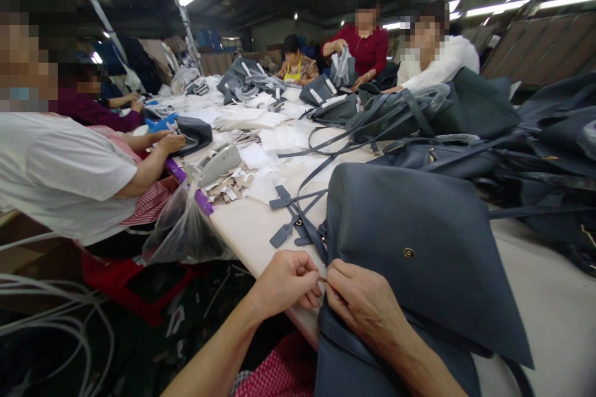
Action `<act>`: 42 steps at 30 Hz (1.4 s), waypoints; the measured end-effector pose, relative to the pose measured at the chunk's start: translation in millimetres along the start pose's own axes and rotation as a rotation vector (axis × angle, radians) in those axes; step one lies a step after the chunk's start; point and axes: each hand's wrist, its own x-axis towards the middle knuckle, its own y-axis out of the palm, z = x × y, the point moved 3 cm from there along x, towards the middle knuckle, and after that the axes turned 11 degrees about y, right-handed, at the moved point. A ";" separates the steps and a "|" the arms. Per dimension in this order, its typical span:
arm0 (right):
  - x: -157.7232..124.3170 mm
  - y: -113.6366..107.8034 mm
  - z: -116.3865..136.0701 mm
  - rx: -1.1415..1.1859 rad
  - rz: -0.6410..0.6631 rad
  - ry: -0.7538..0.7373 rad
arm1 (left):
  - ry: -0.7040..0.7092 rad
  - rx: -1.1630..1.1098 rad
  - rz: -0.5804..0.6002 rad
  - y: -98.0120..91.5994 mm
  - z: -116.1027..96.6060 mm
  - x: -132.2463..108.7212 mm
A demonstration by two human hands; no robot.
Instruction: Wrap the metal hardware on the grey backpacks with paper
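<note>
Head view: hands (288, 282) pinch slate handbag (419, 242) edge; more bags (433, 161) beyond.

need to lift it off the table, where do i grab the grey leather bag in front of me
Take the strap just above its metal fitting, on the left side of the grey leather bag, coming from the left over the white table. The strap is a narrow band that fingers can close around, while the flap is broad and flat, and the left hand and right hand already occupy its edge.
</note>
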 end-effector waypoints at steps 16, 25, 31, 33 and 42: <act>-1.2 2.8 0.6 -0.023 0.025 -0.003 | 0.040 0.145 -0.024 -0.4 -5.9 -2.8; 0.2 0.3 -1.1 0.006 0.044 0.009 | 0.010 -0.023 -0.008 -1.4 4.7 1.1; 0.8 0.2 -0.2 -0.001 -0.001 -0.003 | 0.014 0.028 -0.018 -0.5 0.4 -1.6; 0.5 -0.4 0.2 0.011 -0.039 -0.017 | 0.002 0.055 -0.026 -0.8 1.1 -0.9; -1.2 1.9 -1.7 0.049 -0.011 0.007 | 0.041 0.009 -0.037 -0.2 5.6 -2.8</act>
